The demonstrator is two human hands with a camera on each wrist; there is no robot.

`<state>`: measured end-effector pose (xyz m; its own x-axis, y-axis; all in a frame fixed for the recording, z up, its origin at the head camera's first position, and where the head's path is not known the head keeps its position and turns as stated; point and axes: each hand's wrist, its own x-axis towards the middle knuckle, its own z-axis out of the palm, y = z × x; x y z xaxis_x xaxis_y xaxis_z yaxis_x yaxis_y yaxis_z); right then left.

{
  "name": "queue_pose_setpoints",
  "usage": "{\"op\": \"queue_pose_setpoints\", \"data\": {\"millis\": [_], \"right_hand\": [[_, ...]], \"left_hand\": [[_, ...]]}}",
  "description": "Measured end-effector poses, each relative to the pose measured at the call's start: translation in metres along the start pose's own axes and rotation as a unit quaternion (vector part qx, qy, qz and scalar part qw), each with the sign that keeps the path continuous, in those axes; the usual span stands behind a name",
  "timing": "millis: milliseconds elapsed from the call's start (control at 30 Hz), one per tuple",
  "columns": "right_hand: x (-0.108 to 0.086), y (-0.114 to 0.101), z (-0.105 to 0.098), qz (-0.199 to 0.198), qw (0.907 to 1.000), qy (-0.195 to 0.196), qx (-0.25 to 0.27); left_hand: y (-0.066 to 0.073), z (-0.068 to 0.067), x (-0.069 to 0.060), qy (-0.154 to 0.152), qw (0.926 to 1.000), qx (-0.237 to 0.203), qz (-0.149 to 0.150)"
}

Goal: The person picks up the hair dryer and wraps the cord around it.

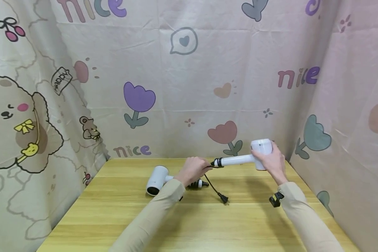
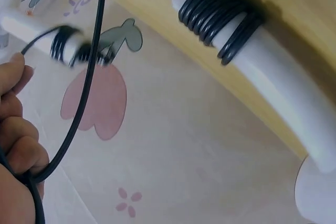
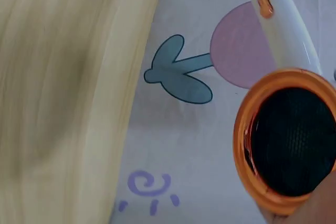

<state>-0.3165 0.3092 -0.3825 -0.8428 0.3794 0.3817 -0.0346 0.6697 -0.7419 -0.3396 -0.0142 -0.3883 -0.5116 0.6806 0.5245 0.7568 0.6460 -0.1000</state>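
My right hand (image 1: 275,162) grips the head of a white hair dryer (image 1: 237,160), lifted over the table with its handle pointing left. An orange ring (image 3: 242,135) rims a dark grille on it in the right wrist view. Its black cord (image 2: 86,93) winds around the end of the handle. My left hand (image 1: 193,170) pinches that cord beside the handle end, with curled fingers around the loose part. From there the cord hangs to a two-pin plug (image 1: 223,198) low over the table. A second white hair dryer (image 1: 158,178) lies behind my left wrist, its cord coiled around its handle.
The wooden table (image 1: 239,224) reaches back to a patterned cloth (image 1: 182,77), which also hangs at both sides. Small black devices, one a wrist camera (image 1: 275,199), sit at my sleeves.
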Motion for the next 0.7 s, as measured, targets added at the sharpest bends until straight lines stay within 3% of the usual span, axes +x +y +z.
{"op": "queue_pose_setpoints", "data": {"millis": [200,500,600,700], "right_hand": [[0.008,-0.007,-0.009,-0.044,0.9974,-0.046,-0.034],[0.016,-0.018,-0.025,-0.074,0.9849,-0.153,-0.031],[0.021,-0.021,-0.029,-0.095,0.9785,-0.180,-0.033],[0.026,-0.026,-0.030,-0.100,0.9715,-0.212,-0.035]], "left_hand": [[-0.007,-0.007,-0.001,0.017,0.9998,0.002,-0.001],[-0.015,-0.012,-0.003,0.077,0.9944,0.067,0.030],[-0.017,-0.009,-0.006,0.069,0.9950,0.064,0.036],[-0.016,-0.009,-0.008,0.034,0.9985,0.032,0.028]]}}
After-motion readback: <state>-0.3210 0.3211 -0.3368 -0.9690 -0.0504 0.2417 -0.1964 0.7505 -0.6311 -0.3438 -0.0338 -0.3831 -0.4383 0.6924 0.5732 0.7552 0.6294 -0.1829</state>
